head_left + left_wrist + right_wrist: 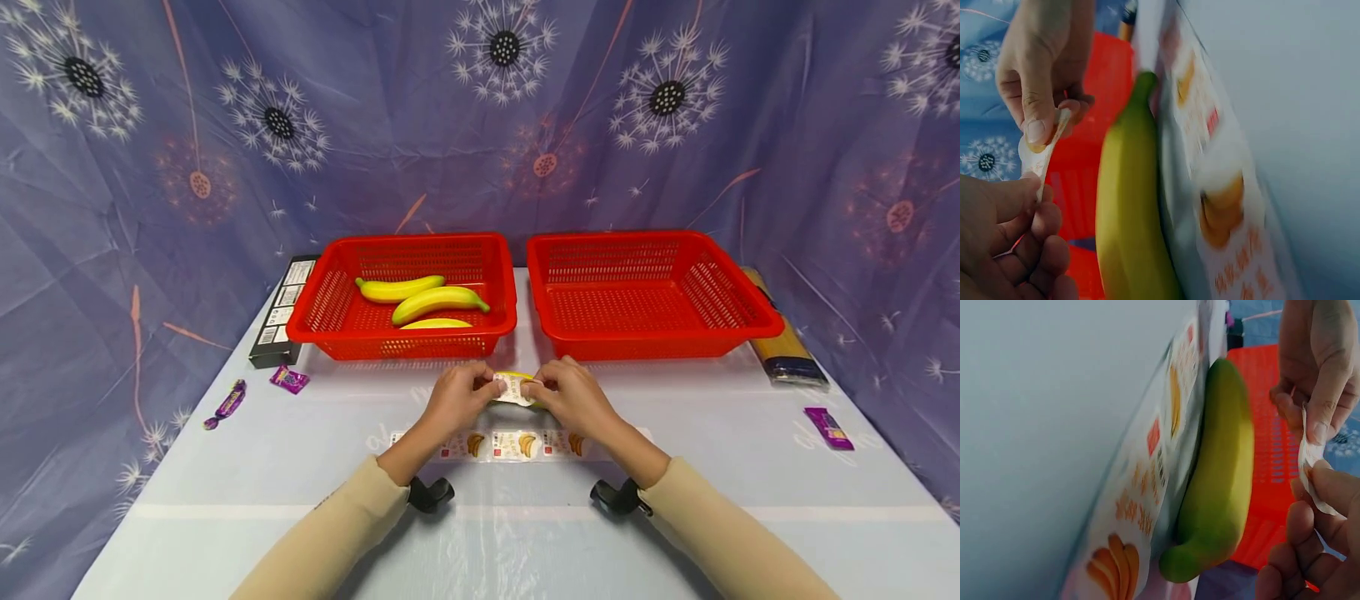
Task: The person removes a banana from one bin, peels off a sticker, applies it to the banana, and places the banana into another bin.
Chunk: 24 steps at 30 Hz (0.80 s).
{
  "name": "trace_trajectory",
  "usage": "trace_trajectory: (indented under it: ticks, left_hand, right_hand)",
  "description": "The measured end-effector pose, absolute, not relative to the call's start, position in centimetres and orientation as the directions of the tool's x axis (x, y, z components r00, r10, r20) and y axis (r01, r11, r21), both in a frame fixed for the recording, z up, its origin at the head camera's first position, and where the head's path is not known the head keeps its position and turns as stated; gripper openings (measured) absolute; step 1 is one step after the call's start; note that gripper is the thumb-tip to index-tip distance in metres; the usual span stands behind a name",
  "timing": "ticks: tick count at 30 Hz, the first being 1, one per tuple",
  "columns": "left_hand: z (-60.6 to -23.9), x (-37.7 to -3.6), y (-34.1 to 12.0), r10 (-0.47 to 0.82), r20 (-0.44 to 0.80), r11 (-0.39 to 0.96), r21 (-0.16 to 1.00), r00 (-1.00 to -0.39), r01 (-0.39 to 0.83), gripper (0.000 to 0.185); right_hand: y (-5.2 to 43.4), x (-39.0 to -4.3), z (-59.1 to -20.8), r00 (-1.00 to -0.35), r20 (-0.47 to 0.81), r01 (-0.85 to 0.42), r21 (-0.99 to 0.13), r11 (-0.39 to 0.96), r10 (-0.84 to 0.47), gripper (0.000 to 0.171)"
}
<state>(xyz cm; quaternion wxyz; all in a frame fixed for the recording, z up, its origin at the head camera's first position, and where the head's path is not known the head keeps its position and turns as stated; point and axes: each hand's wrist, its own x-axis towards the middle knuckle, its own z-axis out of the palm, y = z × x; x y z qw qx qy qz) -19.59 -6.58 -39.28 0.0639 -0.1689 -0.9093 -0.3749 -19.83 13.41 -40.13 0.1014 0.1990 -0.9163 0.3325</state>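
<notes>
A white sticker (513, 388) is stretched between both hands above the table. My left hand (459, 398) pinches its left end between thumb and fingers. Its other end is in the pinch of my right hand (576, 395). Below the sticker lies a yellow banana (1127, 212), mostly hidden in the head view, with green tips in the right wrist view. Neither hand appears to touch it. Nearer the body, a strip of banana-picture stickers (514, 446) lies flat across the table, partly covered by the forearms.
A red basket (405, 345) at the back left holds three bananas (441, 305). Beside it stands a second red basket (652, 347). A black box (279, 317) and wrapped purple candies (289, 379) are at left. At right are a yellowish packet (783, 342) and another candy (829, 428).
</notes>
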Motion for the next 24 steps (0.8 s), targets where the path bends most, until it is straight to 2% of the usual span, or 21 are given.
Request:
trace_trajectory:
  ticks: [7,15,24]
  left_hand:
    - [-40.0,-21.0,-6.7,0.313,0.315,0.814,0.398,-0.896,0.424,0.018]
    - [-40.2,-21.7,-6.9,0.315,0.321,0.856,0.312,-0.893,0.413,0.02]
    - [-40.8,-22.0,-6.7,0.349,0.386,0.863,0.222,-0.854,0.453,0.024]
  right_hand:
    - [12.6,-21.9,-40.4,-0.92,0.212,-0.391,-0.478,0.787,-0.328,0.038]
    - [11.5,-22.7,-40.7,-0.904,0.247,-0.42,-0.372,0.828,-0.348,0.041]
    - [10.9,-23.1,-41.0,-0.897,0.28,-0.419,-0.299,0.857,-0.341,0.041]
